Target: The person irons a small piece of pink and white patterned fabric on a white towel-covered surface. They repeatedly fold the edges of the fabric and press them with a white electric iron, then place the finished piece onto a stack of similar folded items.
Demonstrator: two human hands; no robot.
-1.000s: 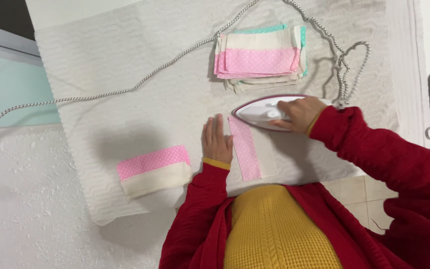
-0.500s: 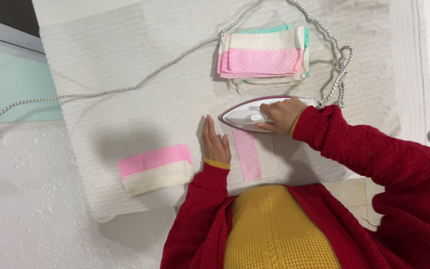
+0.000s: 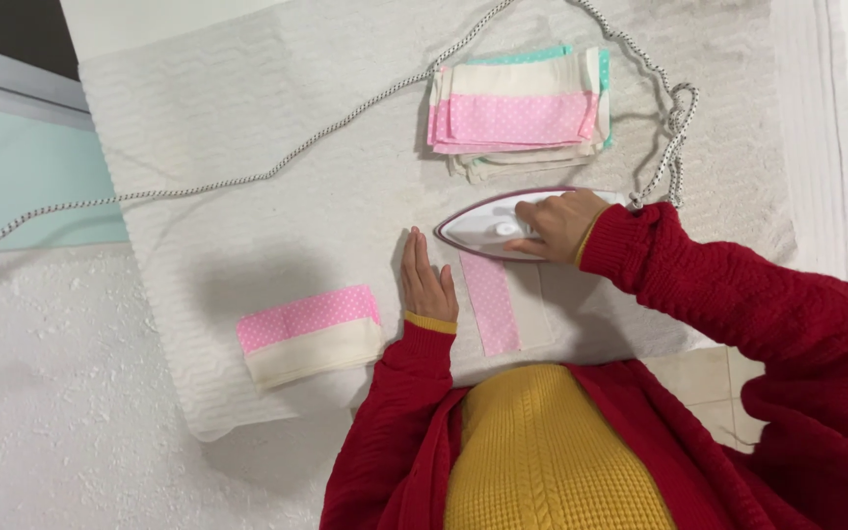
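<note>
A stack of folded pink, cream and teal cloths lies at the far side of the white ironing pad, and one folded pink and cream piece lies to your left. Your right hand is closed around the handle of the white iron, which stands on the far end of the pink dotted strip. Your left hand lies flat and open on the pad, fingers together, just beside this strip and holding nothing.
</note>
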